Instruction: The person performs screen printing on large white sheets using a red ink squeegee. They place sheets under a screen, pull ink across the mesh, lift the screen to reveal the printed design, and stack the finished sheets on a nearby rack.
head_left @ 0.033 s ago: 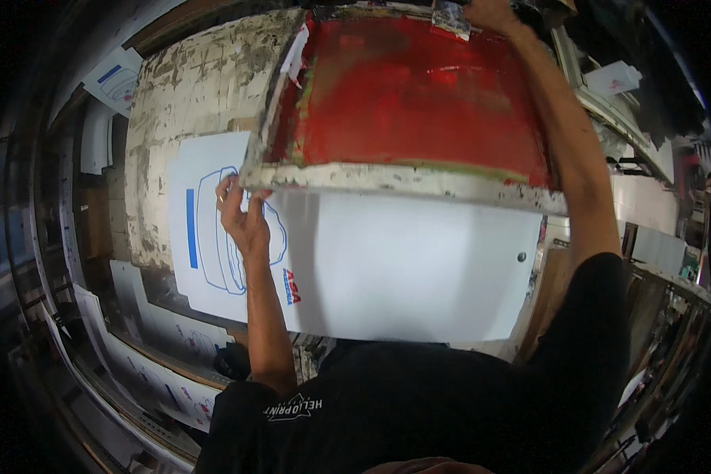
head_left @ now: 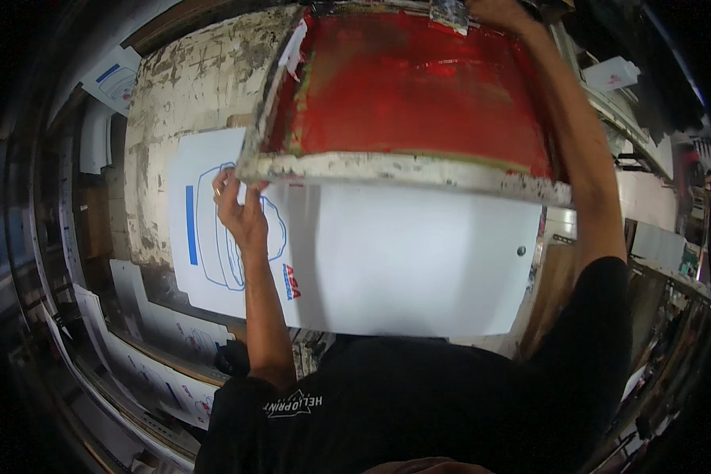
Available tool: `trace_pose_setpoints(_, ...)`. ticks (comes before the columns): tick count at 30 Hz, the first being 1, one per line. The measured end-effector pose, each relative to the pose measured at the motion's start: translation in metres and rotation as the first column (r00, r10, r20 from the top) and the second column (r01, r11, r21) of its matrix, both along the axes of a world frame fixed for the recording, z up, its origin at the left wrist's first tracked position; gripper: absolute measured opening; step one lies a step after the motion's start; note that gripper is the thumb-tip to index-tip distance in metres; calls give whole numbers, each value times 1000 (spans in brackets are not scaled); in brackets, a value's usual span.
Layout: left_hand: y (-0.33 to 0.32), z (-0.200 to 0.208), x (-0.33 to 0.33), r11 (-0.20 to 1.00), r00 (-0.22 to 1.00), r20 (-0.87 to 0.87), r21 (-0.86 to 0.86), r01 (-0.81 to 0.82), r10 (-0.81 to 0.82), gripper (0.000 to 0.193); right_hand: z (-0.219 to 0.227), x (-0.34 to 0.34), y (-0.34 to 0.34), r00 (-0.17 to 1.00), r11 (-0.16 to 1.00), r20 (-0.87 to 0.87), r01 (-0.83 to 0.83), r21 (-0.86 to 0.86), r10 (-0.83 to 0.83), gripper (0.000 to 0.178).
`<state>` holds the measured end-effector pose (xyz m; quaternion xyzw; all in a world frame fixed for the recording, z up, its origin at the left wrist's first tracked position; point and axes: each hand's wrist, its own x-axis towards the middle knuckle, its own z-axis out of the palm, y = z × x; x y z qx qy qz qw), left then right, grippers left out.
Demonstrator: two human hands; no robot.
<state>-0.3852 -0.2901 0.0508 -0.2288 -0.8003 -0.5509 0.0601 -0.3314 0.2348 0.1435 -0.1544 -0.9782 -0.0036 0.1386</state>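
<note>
A screen printing frame (head_left: 419, 167) with a pale, stained rim and red ink-smeared mesh (head_left: 419, 87) is raised at its near side. My left hand (head_left: 243, 213) is closed on its near left corner, fingertips partly hidden by the rim. Beneath lies a white sheet (head_left: 411, 261) with blue line drawings, a blue bar and small red and blue lettering at its left. My right hand (head_left: 498, 12) reaches to the frame's far right edge, fingers curled beside a small shiny piece with a picture (head_left: 448, 16); its grip is hard to make out.
A cream, paint-worn board (head_left: 189, 87) extends left of the frame. Similar printed sheets (head_left: 158, 379) stand in racks at the lower left, and another sheet (head_left: 112, 77) lies at the upper left. A white container (head_left: 611, 75) rests at the far right, beyond my right arm.
The frame's near edge has shifted slightly up and away from me, with my left hand still at its corner. More of the white sheet shows below the rim.
</note>
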Motion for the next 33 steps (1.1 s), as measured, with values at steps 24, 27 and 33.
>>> trace_pose_setpoints(24,-66,77,25,996,998,-69,88,-3,10,40,67,192,-171,994,975,-111,32,218,-8,63)
trace_pose_setpoints(27,-149,29,73,952,951,-111,-67,-297,289,39,70,188,-166,988,980,-152,13,200,18,65)
trace_pose_setpoints(33,-257,-66,161,628,490,444,-246,-738,750,55,69,184,-158,963,968,-243,-51,246,113,63)
